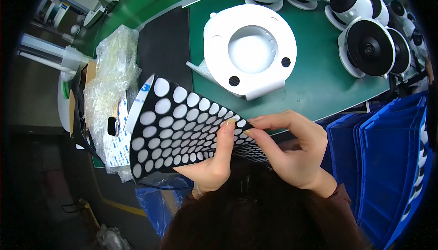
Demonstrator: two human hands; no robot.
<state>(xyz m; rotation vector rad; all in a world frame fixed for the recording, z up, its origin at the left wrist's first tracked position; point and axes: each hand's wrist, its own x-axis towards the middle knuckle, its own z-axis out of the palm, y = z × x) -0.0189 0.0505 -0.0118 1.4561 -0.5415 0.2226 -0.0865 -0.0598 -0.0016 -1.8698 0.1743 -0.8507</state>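
A flexible black sheet covered in rows of white round pads (177, 124) hangs bent in front of me. My left hand (214, 165) grips it, with the thumb lying over the pads and the fingers hidden behind. At the sheet's right corner, my right hand (296, 152) pinches the edge between thumb and forefinger; whether a single pad is between the fingertips cannot be made out. Beyond the hands, a white ring-shaped housing (216, 35) with a round central opening lies on the green table. Two small black textured discs (234, 80) sit on its near face.
Several white and black round devices on stands (369, 47) crowd the far right of the green table (315, 92). Blue bins (388, 145) stand at the right. On the left lie a black mat (164, 44), crumpled bubble wrap (112, 72) and printed backing sheets (119, 147).
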